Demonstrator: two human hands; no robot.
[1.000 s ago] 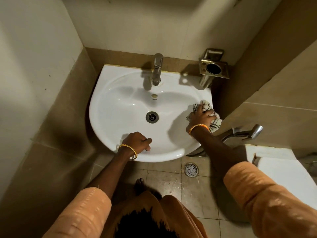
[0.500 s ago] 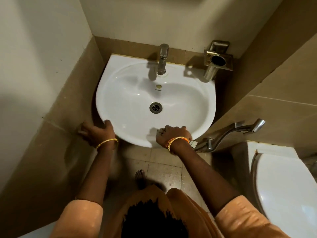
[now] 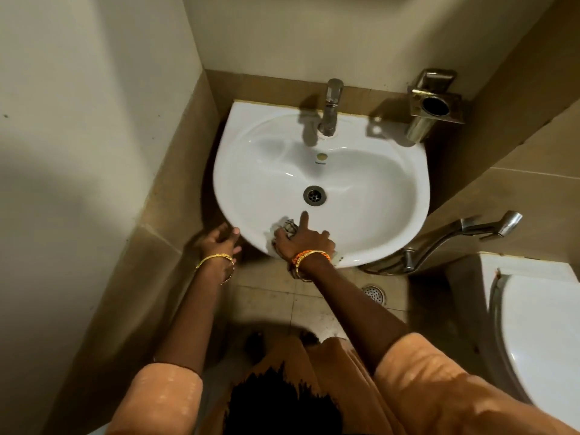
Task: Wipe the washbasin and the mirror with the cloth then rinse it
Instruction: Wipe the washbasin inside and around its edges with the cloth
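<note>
Cloth (image 3: 287, 229): bunched under your right hand (image 3: 306, 241), pressed on the washbasin (image 3: 361, 146) front rim at 6 o'clock, index finger pointing toward the drain (image 3: 314, 195) at 12. Left hand (image 3: 219, 243): fingers relaxed, holding nothing, touching the rim at 8 o'clock. Unwiped bowl lies ahead, so the right hand is nearer. Tap (image 3: 330, 108) at 12; toilet (image 3: 539, 334) at 4. Mirror not visible.

Cream walls (image 3: 94, 89) above tan tiling (image 3: 518, 196), a tiled floor (image 3: 282, 306) with a round drain (image 3: 374, 293) (dim, yellowish light), toilet (image 3: 539, 334) at right.
</note>
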